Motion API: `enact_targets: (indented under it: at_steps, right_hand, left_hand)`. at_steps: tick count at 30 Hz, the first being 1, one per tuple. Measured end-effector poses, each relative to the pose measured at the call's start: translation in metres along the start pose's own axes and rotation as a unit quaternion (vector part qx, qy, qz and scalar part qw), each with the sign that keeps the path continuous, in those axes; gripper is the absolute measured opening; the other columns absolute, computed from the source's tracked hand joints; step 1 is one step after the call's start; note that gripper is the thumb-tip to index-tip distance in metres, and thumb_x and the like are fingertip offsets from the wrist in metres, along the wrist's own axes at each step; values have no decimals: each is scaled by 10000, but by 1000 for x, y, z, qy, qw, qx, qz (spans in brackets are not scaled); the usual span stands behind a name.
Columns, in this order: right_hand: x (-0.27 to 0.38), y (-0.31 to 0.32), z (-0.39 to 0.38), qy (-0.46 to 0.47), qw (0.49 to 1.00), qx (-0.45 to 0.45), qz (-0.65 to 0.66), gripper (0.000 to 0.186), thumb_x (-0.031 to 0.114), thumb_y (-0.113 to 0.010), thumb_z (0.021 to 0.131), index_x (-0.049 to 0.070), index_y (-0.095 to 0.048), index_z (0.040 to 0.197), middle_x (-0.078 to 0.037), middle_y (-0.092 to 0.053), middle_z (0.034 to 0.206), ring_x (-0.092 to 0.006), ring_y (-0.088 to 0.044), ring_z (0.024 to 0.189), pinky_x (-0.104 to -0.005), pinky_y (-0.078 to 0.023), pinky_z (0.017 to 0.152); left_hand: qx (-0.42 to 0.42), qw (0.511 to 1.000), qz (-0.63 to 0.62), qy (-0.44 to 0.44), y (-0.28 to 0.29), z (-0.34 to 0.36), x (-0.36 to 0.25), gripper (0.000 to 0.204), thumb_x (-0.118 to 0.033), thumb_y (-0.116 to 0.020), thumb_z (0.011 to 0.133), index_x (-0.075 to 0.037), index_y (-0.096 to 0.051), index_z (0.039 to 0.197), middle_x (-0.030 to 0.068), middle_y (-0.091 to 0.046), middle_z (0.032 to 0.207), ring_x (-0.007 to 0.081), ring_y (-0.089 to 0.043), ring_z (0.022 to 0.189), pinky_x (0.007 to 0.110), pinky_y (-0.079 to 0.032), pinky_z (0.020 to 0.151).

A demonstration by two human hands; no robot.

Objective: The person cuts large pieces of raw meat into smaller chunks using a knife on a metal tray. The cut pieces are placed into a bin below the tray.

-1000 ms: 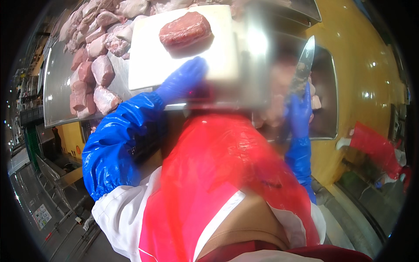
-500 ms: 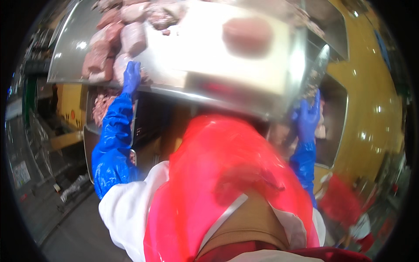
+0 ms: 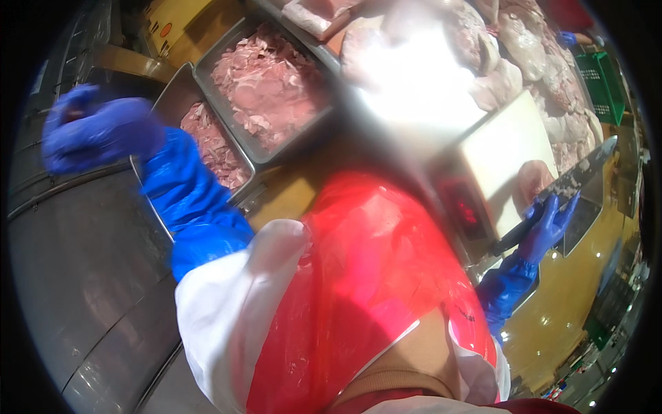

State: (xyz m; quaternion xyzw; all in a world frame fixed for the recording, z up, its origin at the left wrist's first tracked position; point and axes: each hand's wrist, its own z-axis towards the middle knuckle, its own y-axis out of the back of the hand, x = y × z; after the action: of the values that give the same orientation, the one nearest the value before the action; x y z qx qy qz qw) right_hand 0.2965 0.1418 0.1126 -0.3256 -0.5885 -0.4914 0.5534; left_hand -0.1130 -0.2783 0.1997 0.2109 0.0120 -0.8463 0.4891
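Observation:
My left hand [image 3: 100, 134], in a blue glove, is stretched out to the far left, past the outer metal tub. Its fingers are curled and blurred by motion; whatever they may hold cannot be made out. On the right, my right hand [image 3: 548, 224], also blue-gloved, is closed on the black handle of a knife [image 3: 586, 169]. Bits of meat or fat cling to the blade, which points up and right. Beside the blade, one piece of meat [image 3: 533, 178] lies on a white-topped scale [image 3: 507, 162] with a red display.
Two metal tubs stand at left: one [image 3: 317, 117] with pale pink meat trimmings [image 3: 269, 90], another [image 3: 245, 181] with more scraps. Large meat pieces [image 3: 531, 48] lie on the steel table beyond the scale. A green crate [image 3: 600, 86] and another person's blue-gloved hand [image 3: 567, 38] are at far right.
My view has swung toward the left. My left hand has come away from the meat on the steel table and moved out past the tubs. My right hand still grips the knife.

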Motion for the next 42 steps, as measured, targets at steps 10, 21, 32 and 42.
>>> enact_targets:
  at_steps: [10, 21, 32, 42]
  right_hand:
    - [17, -13, 2, 11, 1000, -12, -7, 644, 73, -587, 1033, 93, -303, 1610, -57, -664, 840, -88, -557, 546, -240, -459, 475]
    - [-41, 141, -110, -64, 961, -268, 30, 693, 38, -576, 1004, 104, -269, 1622, -69, -634, 901, -105, -556, 542, -241, -480, 470]
    - [-88, 219, -181, -113, 955, -274, 34, 684, 53, -558, 1010, 75, -252, 1621, -96, -652, 853, -102, -547, 524, -252, -465, 473]
    - [-100, 163, -112, -117, 980, -136, 92, 802, 10, -576, 973, 103, -157, 1650, -64, -641, 842, -82, -542, 546, -238, -486, 504]
  left_hand:
    - [599, 790, -123, -53, -55, -306, 41, 541, -327, -632, 962, -72, -559, 1434, 266, -569, 1386, 446, -527, 1295, 527, -413, 1100]
    - [521, 527, -585, -328, -77, -268, -357, 363, -215, -737, 897, -147, -695, 1251, 171, -624, 1330, 365, -598, 1229, 455, -491, 1038]
    - [586, 336, -413, -611, -85, -406, -597, 368, -453, -623, 946, -108, -751, 940, 146, -737, 937, 306, -702, 967, 452, -523, 838]
    - [749, 471, -410, -221, -63, -326, -399, 327, -305, -613, 942, -29, -701, 1093, 167, -688, 1001, 307, -651, 983, 390, -512, 880]
